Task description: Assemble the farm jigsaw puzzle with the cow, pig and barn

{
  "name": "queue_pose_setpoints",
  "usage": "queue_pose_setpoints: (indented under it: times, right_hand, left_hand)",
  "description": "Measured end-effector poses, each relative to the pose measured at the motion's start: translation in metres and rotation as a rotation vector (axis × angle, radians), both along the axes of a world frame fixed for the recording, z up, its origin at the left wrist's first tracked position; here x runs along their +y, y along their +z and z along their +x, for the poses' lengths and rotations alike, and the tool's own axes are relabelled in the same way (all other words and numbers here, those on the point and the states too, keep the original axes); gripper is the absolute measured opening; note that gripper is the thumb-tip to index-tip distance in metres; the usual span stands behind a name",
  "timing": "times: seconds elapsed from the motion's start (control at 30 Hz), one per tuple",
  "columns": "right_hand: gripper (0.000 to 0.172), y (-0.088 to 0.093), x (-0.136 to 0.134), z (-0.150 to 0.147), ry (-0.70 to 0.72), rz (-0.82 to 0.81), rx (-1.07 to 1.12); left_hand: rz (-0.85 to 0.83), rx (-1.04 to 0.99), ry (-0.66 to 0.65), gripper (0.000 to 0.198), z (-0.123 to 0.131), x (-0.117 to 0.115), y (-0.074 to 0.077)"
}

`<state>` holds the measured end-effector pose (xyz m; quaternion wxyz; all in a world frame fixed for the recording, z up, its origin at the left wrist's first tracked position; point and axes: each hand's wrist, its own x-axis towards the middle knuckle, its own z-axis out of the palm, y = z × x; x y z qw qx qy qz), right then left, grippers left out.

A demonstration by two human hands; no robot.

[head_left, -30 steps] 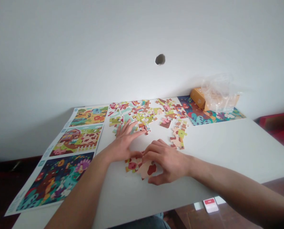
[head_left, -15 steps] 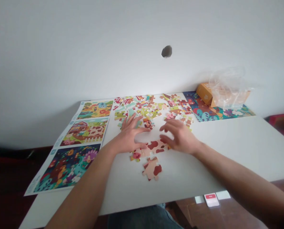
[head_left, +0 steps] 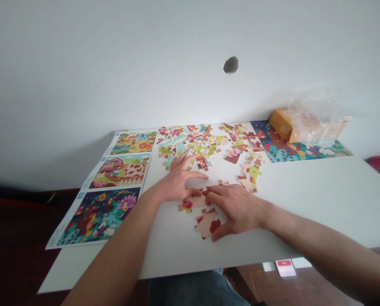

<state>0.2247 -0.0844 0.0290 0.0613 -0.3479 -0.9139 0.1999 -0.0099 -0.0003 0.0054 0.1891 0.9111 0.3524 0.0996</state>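
Below the frame's centre, the cow strip (head_left: 199, 201) is seemingly steadied by the spread left hand (head_left: 176, 182); the cow piece (head_left: 204, 223) is flanked by the curled right hand (head_left: 240, 209) (its grip cannot be told).

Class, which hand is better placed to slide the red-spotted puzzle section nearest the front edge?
The right hand, likely: it touches or nearly touches that puzzle section; the left hand lies farther away.

On our white tabletop (head_left: 304, 195) we see cream puzzle pieces (head_left: 204, 224) with red-brown blotches at six o'clock and, at two, an orange box (head_left: 279, 123) (pale-marked, too).
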Motion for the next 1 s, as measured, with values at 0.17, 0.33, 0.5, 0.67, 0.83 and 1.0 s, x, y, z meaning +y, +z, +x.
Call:
queue_pose_setpoints:
  times: [0.17,0.33,0.5,0.67,0.83,1.0]
  right_hand:
    - [0.057,0.005,0.001,0.002,0.000,0.046,-0.070]
    - [0.057,0.001,0.001,0.002,0.045,0.091,-0.072]
    - [0.032,0.001,0.002,0.010,0.154,0.045,0.021]
    - [0.044,0.003,0.004,0.016,0.146,-0.052,0.015]
    - [0.049,0.001,0.004,0.010,0.031,-0.040,-0.011]
    - [0.056,0.000,0.003,0.006,-0.042,-0.012,-0.027]
  left_hand:
    - [-0.011,-0.003,-0.029,0.032,0.002,0.000,0.001]
    - [0.004,-0.023,-0.053,0.029,0.002,0.001,0.001]
    - [0.006,-0.011,-0.054,0.029,0.002,0.000,0.002]
    - [-0.003,-0.007,-0.049,0.031,0.002,0.000,0.003]
    - [-0.023,-0.021,-0.056,0.032,0.002,-0.001,0.001]
    - [-0.034,-0.030,-0.079,0.028,0.002,-0.002,0.003]
